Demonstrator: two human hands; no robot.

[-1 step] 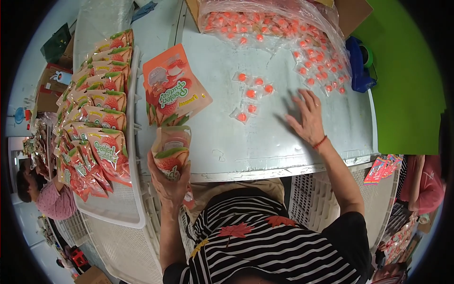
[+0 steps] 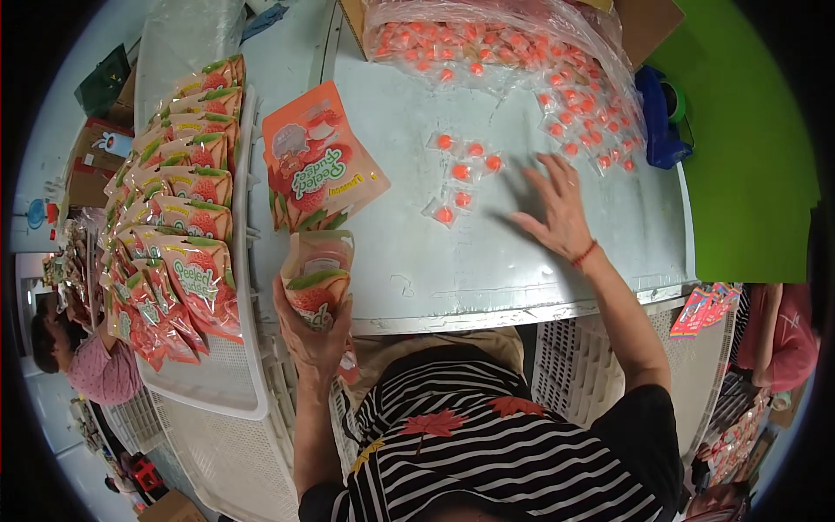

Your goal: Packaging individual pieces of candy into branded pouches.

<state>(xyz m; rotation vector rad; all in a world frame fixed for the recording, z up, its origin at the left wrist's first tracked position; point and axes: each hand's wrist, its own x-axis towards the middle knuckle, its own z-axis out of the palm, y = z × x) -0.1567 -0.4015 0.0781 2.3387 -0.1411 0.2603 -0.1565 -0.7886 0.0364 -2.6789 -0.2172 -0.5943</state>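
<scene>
My left hand is closed around an upright candy pouch, pink and green with lychee pictures, whose top gapes open. Over the table my right hand hovers with its fingers spread and nothing in them. Left of its fingertips lie several clear-wrapped candies with orange-red centres, in a loose group. A stack of flat pouches rests on the table beyond my left hand. Farther back, many more wrapped candies spill from a clear plastic liner in a cardboard box.
At my left, a white plastic tray holds rows of plump pouches. A blue tape dispenser stands at the table's right edge, beside a green surface. Other people are at both far sides, one in a pink sleeve.
My right hand has shifted slightly left and away from me, nearer the loose candies. My left hand and its pouch have barely moved.
</scene>
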